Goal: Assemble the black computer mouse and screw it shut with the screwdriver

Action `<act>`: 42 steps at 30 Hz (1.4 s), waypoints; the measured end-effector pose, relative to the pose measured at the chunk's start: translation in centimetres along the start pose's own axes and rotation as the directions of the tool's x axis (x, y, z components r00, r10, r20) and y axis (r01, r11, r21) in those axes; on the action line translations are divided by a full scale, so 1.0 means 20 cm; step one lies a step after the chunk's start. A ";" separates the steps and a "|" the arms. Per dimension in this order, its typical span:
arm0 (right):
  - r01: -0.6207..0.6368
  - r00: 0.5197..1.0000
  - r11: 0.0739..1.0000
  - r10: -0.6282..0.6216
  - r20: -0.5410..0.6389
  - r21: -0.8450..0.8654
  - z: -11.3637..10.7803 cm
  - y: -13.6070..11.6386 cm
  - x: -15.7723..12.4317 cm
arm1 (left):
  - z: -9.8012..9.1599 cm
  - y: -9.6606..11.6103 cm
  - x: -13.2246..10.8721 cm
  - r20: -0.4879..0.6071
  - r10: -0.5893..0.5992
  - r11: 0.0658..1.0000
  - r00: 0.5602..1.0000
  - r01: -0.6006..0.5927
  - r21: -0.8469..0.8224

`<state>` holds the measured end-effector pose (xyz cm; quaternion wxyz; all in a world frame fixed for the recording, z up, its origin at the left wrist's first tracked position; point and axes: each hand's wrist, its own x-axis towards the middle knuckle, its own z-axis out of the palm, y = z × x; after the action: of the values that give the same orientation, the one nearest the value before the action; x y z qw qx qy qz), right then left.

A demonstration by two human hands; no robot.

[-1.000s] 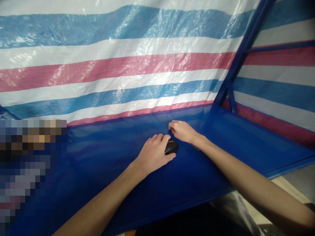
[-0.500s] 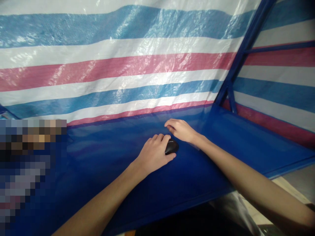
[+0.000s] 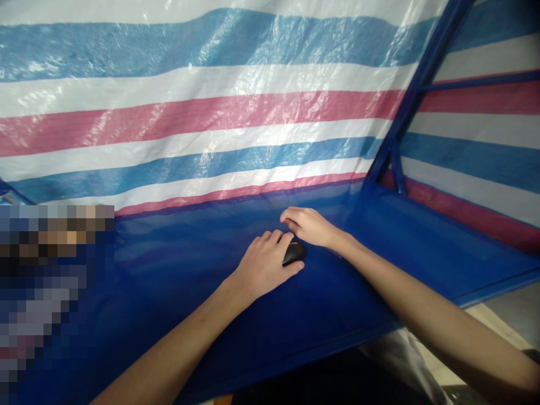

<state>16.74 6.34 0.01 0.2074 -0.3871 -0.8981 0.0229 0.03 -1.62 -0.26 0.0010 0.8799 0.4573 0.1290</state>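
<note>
A black computer mouse (image 3: pixel 294 253) lies on the blue tabletop (image 3: pixel 202 253). My left hand (image 3: pixel 268 260) is closed around its left side, with the thumb along the near edge and fingers over the far edge. Just beyond the mouse is my right hand (image 3: pixel 311 225), its fingers curled in and pressed loosely together. Nothing shows in the right hand, and its palm faces away from view. The two hands are close but apart.
Striped plastic sheeting (image 3: pixel 202 118) in white, blue and red hangs behind the tabletop and along the right. A dark blue metal post (image 3: pixel 415 101) with a brace stands at the back right corner. A blurred-out patch (image 3: pixel 50 270) covers things at the left.
The fingers of my right hand have curled slightly and shifted a little down and left. My left thumb has moved slightly to the right; the mouse has stayed put.
</note>
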 end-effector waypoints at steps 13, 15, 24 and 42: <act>0.014 0.999 1.000 -0.014 -0.031 -0.004 0.00 0.00 0.00 | 0.00 0.01 0.00 0.002 0.019 1.000 1.000 -0.019 -0.011; 0.017 0.999 1.000 -0.017 -0.034 -0.004 0.00 0.00 0.00 | 0.00 0.01 0.00 0.008 0.008 1.000 1.000 -0.008 -0.020; 0.038 0.999 0.999 -0.038 -0.034 0.005 0.00 0.00 -0.01 | 0.01 0.03 0.00 0.010 0.008 0.999 1.000 -0.008 -0.032; 0.019 0.991 0.989 0.002 -0.134 0.150 -0.06 -0.01 0.01 | -0.06 0.05 0.01 -0.117 -0.174 0.920 0.978 0.119 -0.374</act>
<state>17.07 6.19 1.19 0.2960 -0.3672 -0.8795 0.0637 0.59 -2.17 1.13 0.1403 0.8157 0.4886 0.2760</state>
